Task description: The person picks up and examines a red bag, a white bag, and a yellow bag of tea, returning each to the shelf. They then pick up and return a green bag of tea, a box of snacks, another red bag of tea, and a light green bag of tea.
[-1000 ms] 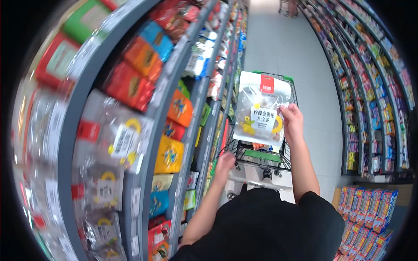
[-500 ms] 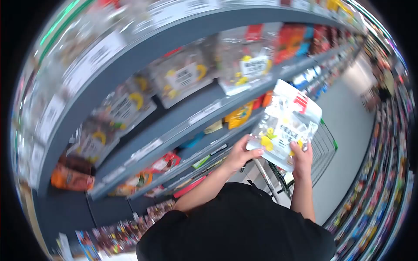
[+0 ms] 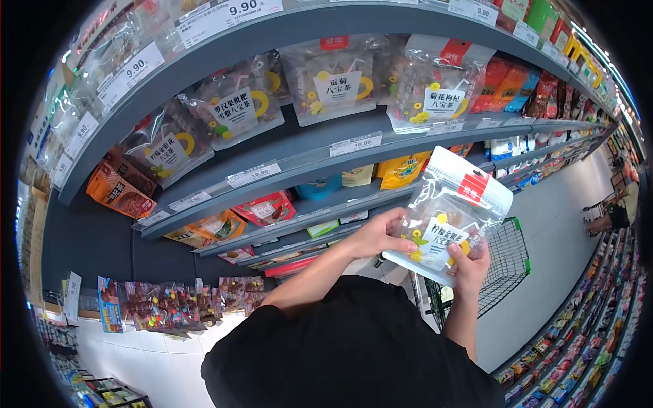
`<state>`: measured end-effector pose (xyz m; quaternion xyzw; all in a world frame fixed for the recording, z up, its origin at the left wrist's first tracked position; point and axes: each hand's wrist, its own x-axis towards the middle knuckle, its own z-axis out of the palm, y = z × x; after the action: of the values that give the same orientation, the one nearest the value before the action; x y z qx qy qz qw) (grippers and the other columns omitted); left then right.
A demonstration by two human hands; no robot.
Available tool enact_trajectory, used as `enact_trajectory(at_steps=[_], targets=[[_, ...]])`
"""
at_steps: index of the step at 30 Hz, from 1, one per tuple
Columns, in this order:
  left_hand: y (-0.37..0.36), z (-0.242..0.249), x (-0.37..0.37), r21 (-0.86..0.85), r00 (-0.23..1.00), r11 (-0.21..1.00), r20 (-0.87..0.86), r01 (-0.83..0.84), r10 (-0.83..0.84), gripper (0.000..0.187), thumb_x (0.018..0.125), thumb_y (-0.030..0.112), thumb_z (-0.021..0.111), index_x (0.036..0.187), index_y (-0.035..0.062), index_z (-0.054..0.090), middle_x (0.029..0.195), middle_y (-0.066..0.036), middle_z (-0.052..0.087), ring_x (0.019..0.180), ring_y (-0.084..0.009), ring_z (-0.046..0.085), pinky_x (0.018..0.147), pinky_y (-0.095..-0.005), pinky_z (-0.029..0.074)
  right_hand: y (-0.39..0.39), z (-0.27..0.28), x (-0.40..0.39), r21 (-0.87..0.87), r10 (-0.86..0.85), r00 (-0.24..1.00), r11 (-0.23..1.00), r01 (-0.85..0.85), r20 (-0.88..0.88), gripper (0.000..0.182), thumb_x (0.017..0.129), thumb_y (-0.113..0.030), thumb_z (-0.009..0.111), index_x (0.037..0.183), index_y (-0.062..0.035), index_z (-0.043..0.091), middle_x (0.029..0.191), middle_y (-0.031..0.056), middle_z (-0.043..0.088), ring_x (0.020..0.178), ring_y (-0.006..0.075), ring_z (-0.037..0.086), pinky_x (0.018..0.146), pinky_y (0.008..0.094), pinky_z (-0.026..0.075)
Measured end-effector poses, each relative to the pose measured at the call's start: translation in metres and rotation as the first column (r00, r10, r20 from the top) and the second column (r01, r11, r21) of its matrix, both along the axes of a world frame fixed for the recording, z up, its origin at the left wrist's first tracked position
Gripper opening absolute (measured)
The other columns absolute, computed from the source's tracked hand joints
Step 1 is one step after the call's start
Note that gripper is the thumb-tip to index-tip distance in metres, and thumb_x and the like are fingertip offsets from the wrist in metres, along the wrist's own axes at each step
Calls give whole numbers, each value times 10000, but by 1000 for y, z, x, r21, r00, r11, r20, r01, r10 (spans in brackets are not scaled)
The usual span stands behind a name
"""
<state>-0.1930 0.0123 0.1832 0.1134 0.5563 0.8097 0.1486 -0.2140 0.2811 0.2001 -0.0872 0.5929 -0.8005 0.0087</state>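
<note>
Both hands hold a clear plastic pouch of tea (image 3: 469,217) with a white top, a red brand tag and a hang hole. Its label carries black Chinese characters and yellow flower prints. My left hand (image 3: 381,234) grips the pouch's left edge, thumb on the front. On the lower right side, my right hand (image 3: 471,268) grips it, thumb also pressed on the front. The pouch is tilted, its top leaning right. Fingers behind the pouch are hidden. Similar tea pouches (image 3: 338,85) stand on the shelf just beyond.
A shelf rail (image 3: 299,160) with price tags runs across in front, with colourful packets (image 3: 265,207) on the tier below. A green-handled wire shopping cart (image 3: 503,265) stands behind the pouch. Snack racks (image 3: 578,319) line the aisle's right side; another person (image 3: 615,207) is farther along.
My view has swung and sharpened, so the shelf pouches now sit more level and their labels are readable. The held pouch is slightly lower in view, still in both hands.
</note>
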Motion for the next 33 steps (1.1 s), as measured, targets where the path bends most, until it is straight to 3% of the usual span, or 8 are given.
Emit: enact_trajectory(at_steps=[11,14,16,23,26,28,31,33], targets=[[9,7,0,-64,993,991,26,-116,118,628,925,141,870,1438,-60,570,1127,-98,754,962,-120,719,823,-296,584,8,11,15,81,-5,995,997,-3,99,673,941,-16,802,1534,32,486,1303,142,718,1103,197,724,933,334,589],[5,1,2,-164,990,977,5,-140,143,629,914,145,886,1423,-59,576,1121,-94,753,962,-114,715,824,-295,580,7,-1,14,72,-5,995,997,-2,100,641,987,-55,770,1553,41,484,1323,152,721,1133,199,713,978,344,566],[7,22,11,-58,985,983,-2,-172,172,630,905,155,900,1404,-59,581,1109,-88,748,968,-110,705,822,-289,569,7,-5,11,143,-62,992,989,46,111,542,1045,-139,719,1522,28,523,1293,123,725,1156,174,688,1013,330,530],[-4,7,18,-33,961,961,29,-274,275,585,902,145,900,1365,-38,592,1086,-80,737,972,-107,701,793,-284,551,-2,-4,6,162,-70,997,985,63,40,328,1078,-131,685,1347,39,609,1150,87,727,1046,126,679,934,283,530],[-12,-3,18,18,946,949,88,-315,313,586,902,138,897,1374,-28,594,1073,-87,734,954,-118,704,773,-280,544,-12,-3,5,84,-77,995,994,71,65,348,1079,-124,682,1371,51,610,1182,99,731,1068,133,683,940,285,532],[-16,-10,20,27,934,941,137,-338,331,588,905,124,888,1396,-19,599,1110,-110,741,983,-150,722,791,-291,567,-13,-7,4,116,-105,993,988,98,57,366,1091,-124,667,1410,47,613,1195,90,735,1023,106,684,834,243,545],[-14,24,30,101,940,940,139,-325,310,549,931,39,825,1420,-43,589,1226,-172,748,1095,-226,757,943,-365,627,-16,9,9,90,-45,998,995,40,50,432,1064,-86,704,1451,63,582,1289,126,735,1158,161,685,1030,312,525],[-18,18,29,122,954,950,129,-287,271,547,938,27,803,1431,-55,579,1260,-178,748,1101,-232,760,952,-368,627,-17,13,8,32,-3,1000,999,3,2,400,1059,-63,703,1425,57,596,1278,120,741,1154,150,686,1024,300,526]])
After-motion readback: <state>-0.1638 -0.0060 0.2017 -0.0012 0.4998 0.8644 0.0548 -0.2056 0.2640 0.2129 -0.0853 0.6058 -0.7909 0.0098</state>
